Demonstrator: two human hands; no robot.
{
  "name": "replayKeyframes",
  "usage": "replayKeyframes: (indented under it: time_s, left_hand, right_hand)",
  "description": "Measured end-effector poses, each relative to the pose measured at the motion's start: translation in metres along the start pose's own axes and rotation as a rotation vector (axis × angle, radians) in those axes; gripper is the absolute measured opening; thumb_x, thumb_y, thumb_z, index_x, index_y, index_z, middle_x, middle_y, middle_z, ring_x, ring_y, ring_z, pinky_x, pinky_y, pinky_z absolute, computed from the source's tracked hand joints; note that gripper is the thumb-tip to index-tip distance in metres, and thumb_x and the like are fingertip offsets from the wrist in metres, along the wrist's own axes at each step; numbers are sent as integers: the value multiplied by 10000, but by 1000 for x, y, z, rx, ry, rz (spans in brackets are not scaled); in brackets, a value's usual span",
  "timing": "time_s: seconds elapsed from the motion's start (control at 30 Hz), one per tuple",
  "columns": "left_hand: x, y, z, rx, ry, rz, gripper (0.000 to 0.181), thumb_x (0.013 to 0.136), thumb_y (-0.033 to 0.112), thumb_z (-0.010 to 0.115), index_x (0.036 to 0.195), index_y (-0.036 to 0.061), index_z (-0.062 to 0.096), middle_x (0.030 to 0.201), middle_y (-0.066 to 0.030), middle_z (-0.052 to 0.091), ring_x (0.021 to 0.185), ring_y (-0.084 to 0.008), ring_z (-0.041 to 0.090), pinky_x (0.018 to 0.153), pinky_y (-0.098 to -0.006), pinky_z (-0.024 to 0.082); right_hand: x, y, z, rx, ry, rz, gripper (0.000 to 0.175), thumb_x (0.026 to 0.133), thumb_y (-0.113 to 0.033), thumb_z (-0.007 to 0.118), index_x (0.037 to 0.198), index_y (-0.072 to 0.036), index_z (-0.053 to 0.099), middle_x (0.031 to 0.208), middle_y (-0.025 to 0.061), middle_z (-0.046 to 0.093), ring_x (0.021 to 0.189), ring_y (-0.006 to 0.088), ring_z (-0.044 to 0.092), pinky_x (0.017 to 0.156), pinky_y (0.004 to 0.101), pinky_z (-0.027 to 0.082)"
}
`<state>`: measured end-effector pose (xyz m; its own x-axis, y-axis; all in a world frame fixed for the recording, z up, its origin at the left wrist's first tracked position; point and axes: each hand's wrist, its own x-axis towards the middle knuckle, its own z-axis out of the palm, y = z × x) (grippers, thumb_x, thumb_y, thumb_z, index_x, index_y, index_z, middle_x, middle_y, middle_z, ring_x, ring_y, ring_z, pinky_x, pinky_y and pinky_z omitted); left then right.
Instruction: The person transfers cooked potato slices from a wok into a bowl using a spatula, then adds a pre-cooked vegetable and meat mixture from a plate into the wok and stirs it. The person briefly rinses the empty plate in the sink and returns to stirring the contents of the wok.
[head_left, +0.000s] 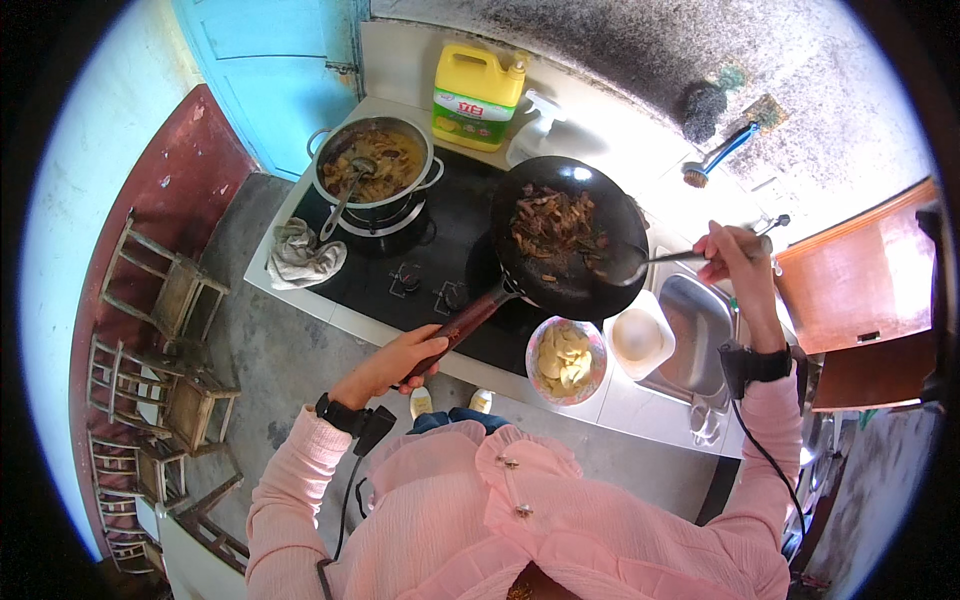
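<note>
My left hand (397, 358) grips the brown handle (472, 322) of a black wok (517, 281) over the right side of the cooktop. Browned, sliced food (555, 223) lies in the wok, mostly toward its far left side. In my right hand (735, 259) is the handle of a metal spatula (675, 257); its blade rests at the wok's right side, close to the rim. Just below the wok, a patterned bowl (534, 379) holds pale yellow slices (564, 352). Beside it stands a white square container (664, 341), partly covered by the wok.
A pot (431, 142) of stew with a ladle (341, 206) in it sits on the left burner. A crumpled cloth (300, 259) lies at the counter's left corner. Behind stand a yellow detergent jug (480, 94) and a spray bottle (534, 127). A sink (694, 330) is at right.
</note>
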<state>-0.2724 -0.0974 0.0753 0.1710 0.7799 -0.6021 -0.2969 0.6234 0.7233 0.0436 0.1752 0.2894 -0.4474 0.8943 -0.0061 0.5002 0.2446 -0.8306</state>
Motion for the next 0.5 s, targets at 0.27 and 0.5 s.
replayKeyframes:
  time_s: [0.27,0.5]
  left_hand:
    - [-4,2,1,-9,4,3,395,978,366,510,1300,141,468,739,23,491,456,-28,387,346,-182,262]
    - [-4,1,3,-2,3,25,378,981,362,505,1279,132,477,747,16,494,451,-29,390,346,-182,269]
  right_hand:
    - [28,45,25,34,-4,-65,217,976,-176,552,989,0,678,978,69,702,724,104,654,655,222,522]
    - [6,30,71,-365,-547,-817,125,852,-13,593,958,-58,644,1055,75,676,820,202,623,701,293,493]
